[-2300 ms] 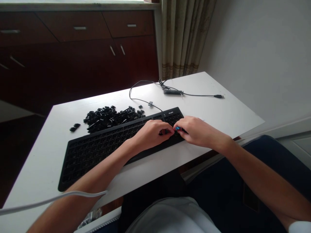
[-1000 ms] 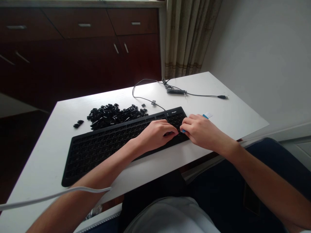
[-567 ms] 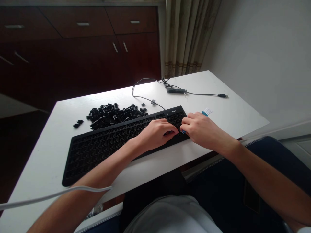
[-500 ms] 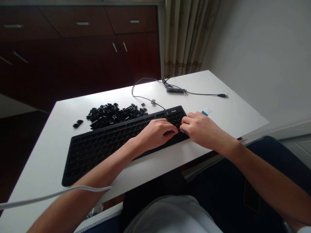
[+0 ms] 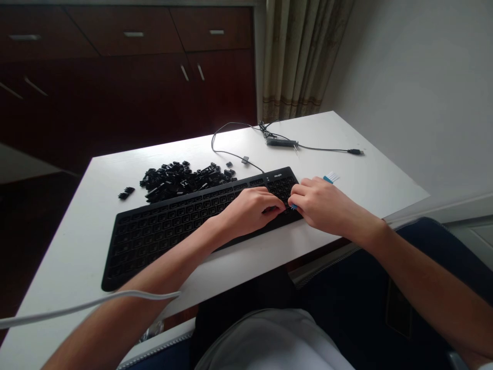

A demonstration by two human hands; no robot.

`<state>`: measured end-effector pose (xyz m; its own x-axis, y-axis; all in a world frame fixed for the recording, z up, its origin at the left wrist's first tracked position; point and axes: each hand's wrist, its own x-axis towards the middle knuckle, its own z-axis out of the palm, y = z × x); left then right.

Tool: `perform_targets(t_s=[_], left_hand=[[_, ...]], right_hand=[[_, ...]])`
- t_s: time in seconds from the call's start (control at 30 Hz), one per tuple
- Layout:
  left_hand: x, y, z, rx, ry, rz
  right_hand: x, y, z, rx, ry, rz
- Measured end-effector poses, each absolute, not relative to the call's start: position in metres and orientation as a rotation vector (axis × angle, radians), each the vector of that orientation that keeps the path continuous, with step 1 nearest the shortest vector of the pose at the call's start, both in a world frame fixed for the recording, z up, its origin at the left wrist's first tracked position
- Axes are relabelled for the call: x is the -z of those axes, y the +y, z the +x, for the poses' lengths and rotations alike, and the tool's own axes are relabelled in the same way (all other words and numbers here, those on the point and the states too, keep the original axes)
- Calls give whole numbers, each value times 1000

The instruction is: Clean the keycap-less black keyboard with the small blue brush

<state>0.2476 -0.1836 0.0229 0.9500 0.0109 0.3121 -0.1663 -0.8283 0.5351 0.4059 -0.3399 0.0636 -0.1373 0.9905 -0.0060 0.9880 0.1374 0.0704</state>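
Observation:
A black wired keyboard [image 5: 162,226] with its keycaps off lies aslant on the white table [image 5: 385,190]. My left hand [image 5: 256,208] rests over its right part, fingers curled together and pressing on it. In my right hand [image 5: 316,203] is a blue cleaning brush [image 5: 328,178]. White bristles stick out behind the knuckles, and blue bristles at its other end touch the number pad area. My right fingers are wrapped round the brush, so its middle is hidden. Beyond the keyboard lies a heap of loose black keycaps [image 5: 181,180].
A few keycaps [image 5: 126,193] lie apart at the left. The keyboard's cable [image 5: 231,123] runs to a dark narrow tool [image 5: 282,142] at the back and ends in a USB plug [image 5: 355,151]. A white cord [image 5: 77,311] crosses in front of my left forearm.
The view has shifted slightly. Both hands stay at almost the same place on the keyboard, with the brush still in my right hand.

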Motion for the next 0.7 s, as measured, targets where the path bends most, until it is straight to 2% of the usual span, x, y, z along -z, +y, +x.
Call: perform_targets(t_s=[0.7], left_hand=[[-24,-184,246,-416,-159,2548]], right_hand=[[-65,-338,403,-227,2395,1870]])
